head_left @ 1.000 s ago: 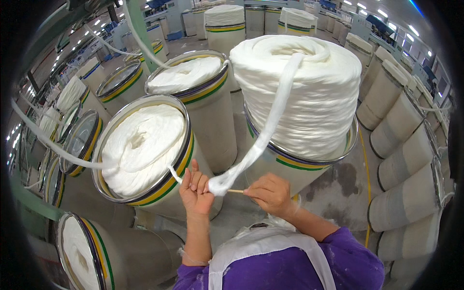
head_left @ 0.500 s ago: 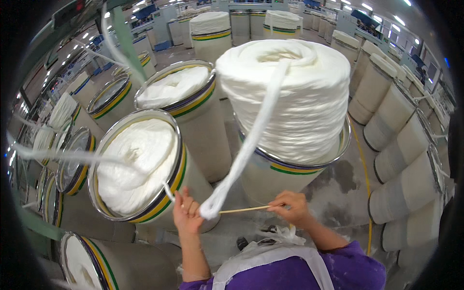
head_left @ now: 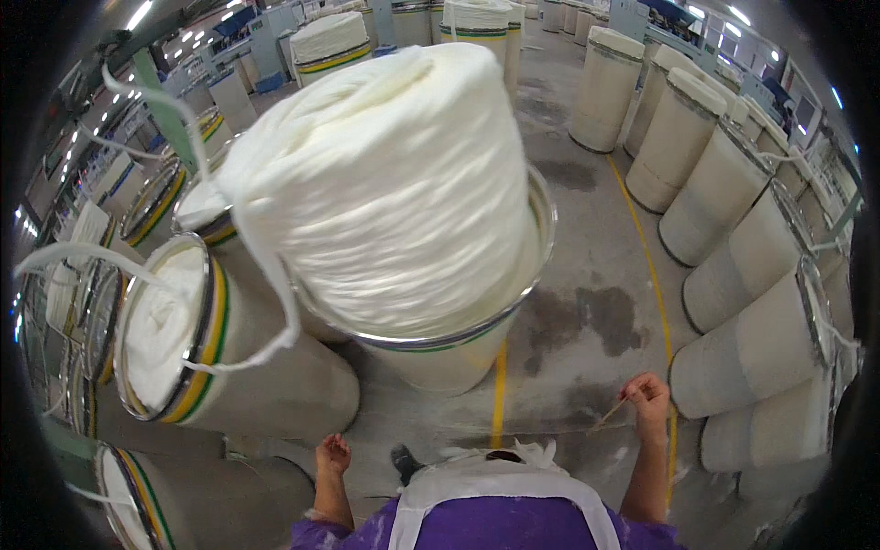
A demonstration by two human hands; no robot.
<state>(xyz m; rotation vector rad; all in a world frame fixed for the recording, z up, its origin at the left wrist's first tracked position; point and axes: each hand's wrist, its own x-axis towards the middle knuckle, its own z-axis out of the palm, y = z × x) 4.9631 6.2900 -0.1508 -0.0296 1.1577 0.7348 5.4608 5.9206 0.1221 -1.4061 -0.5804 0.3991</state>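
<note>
My right hand is out to the right, closed on one end of a thin wooden stick that points down and left. Low and left of my body, my left hand has its fingers curled in, with nothing visible in them. Ahead of me a big coil of white cotton sliver rises far above the rim of its can and leans left. A loose sliver strand hangs down its left side and curves to the rim of the left can, which holds another white coil.
Several more cans crowd the left side, one lying low near me. A row of tall pale cans runs along the right behind a yellow floor line. A green post stands at the upper left, with loose strands overhead.
My hands have drawn apart and away from the strand, the stick staying in my right hand. The strand now droops to the left can. The tall coil leans left, and my view has shifted right.
</note>
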